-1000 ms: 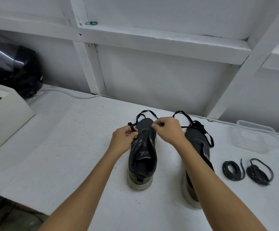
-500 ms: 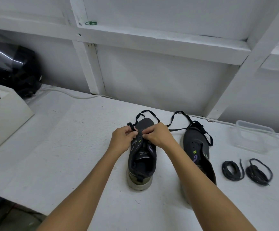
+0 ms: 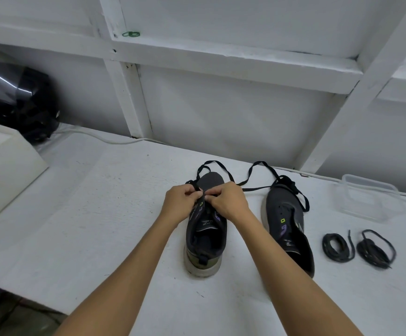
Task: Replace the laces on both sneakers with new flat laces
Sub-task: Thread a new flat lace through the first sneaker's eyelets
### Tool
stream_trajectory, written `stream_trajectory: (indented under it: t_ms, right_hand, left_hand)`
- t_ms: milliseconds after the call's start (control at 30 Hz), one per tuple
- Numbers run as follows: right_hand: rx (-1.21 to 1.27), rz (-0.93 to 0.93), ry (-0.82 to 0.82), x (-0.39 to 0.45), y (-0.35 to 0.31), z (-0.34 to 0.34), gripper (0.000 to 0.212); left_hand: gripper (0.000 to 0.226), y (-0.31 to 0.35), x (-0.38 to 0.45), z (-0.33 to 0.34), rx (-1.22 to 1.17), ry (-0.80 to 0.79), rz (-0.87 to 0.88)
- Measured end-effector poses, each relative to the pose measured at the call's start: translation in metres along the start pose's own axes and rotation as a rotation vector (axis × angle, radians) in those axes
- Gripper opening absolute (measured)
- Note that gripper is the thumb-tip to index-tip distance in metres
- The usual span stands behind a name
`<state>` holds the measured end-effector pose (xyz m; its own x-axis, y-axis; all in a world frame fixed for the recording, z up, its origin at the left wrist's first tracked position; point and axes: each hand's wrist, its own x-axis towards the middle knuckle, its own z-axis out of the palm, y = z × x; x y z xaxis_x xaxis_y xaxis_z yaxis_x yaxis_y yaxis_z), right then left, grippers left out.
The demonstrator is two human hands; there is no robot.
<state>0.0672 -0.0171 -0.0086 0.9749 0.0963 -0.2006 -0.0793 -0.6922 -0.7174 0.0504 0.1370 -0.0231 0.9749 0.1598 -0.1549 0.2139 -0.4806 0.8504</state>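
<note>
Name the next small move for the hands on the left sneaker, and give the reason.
Probably draw the flat lace through the eyelet: both the left hand and right hand pinch it over the left sneaker, with slack looped past the toe.

Left sneaker (image 3: 205, 229) tongue: pale printed lines, too small to read.
Right sneaker (image 3: 291, 229) tongue: small pale print, also unreadable.
Sneaker uppers: small yellow-green square marks and purple shapes, no legible letters.
Elsewhere: no readable text, numbers or signs.
</note>
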Motion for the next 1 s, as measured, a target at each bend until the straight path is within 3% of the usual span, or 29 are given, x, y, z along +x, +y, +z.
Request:
stream_trajectory:
  t_ms: [100,300,567,667,833,1000]
  right_hand:
    - [-0.097,0.025,0.028,-0.001,-0.006,0.003,0.016]
    - [-0.228,-0.061,0.062,-0.003,-0.004,0.006,0.015]
    - [-0.144,-0.041,0.138,-0.005,0.001,0.013,0.019]
    - [-0.139,-0.030,0.147,-0.005,0.000,0.013,0.018]
    - [-0.198,-0.089,0.083,-0.003,-0.001,0.011,0.013]
    - [-0.233,-0.179,-0.022,-0.002,-0.002,0.006,0.014]
  left_hand:
    - [0.029,-0.002,0.000,-0.001,-0.137,-0.053,-0.104]
    - [0.030,0.003,-0.001,-0.002,-0.111,-0.079,-0.126]
    - [0.013,0.008,-0.005,0.002,-0.062,0.064,-0.151]
    - [0.017,0.011,-0.008,0.002,0.000,0.034,-0.106]
    - [0.035,0.016,-0.009,-0.005,0.146,-0.028,-0.063]
    - [0.027,0.022,-0.011,-0.009,0.096,-0.119,-0.106]
